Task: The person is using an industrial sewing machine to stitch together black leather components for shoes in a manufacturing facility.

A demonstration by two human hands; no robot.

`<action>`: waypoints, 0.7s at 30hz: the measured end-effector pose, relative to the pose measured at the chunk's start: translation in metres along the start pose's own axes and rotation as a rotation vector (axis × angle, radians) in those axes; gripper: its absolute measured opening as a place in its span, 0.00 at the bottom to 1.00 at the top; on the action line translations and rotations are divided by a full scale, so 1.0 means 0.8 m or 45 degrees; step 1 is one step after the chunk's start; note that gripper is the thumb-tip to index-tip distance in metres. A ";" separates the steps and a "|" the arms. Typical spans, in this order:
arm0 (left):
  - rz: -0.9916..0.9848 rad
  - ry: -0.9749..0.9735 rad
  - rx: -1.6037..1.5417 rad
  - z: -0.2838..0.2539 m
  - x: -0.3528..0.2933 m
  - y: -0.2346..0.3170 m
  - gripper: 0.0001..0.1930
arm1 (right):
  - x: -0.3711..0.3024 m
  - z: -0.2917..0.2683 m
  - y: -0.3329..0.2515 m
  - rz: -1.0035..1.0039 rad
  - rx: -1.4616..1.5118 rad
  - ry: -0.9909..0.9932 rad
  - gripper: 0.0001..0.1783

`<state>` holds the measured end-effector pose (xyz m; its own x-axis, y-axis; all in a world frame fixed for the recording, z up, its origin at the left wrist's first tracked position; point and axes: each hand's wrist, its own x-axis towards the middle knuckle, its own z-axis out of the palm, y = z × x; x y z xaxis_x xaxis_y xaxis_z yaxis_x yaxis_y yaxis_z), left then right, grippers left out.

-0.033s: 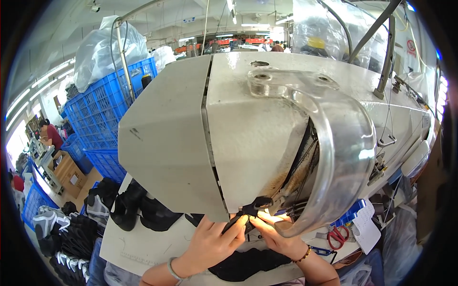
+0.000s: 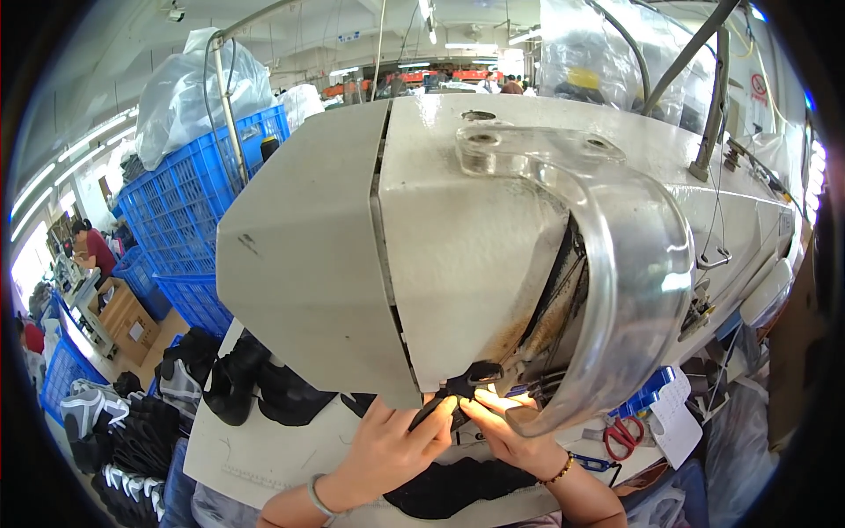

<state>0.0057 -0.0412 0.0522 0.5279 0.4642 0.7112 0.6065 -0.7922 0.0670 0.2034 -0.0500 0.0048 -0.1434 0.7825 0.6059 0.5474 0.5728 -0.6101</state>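
Observation:
A large cream sewing machine (image 2: 480, 229) fills the middle of the view, its curved metal guard (image 2: 647, 246) on the right. Below its head, my left hand (image 2: 392, 451) pinches a black fabric piece (image 2: 428, 412) by the lit stitching area. My right hand (image 2: 521, 444) has its fingertips closed on the same piece from the other side. Both thumbs and forefingers nearly meet there. The machine head hides most of the piece and the needle. Between my wrists, another black piece (image 2: 458, 488) lies flat on the table.
Black shoe uppers (image 2: 282, 387) lie on the white tabletop (image 2: 238, 453) at left, with a pile of grey-and-black ones (image 2: 132, 431) beyond its edge. Blue crates (image 2: 189, 180) are stacked behind. Red-handled scissors (image 2: 623, 438) and a paper sheet (image 2: 676, 418) lie at right. A person (image 2: 95, 248) works far left.

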 end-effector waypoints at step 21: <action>0.130 -0.055 0.070 -0.014 0.007 -0.018 0.18 | -0.014 0.036 -0.048 0.494 0.751 -0.137 0.11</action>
<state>-0.0068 -0.0318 0.0630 0.6129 0.3995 0.6817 0.5793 -0.8139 -0.0438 0.1603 -0.0738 0.0071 -0.1256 0.9589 0.2543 0.0428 0.2613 -0.9643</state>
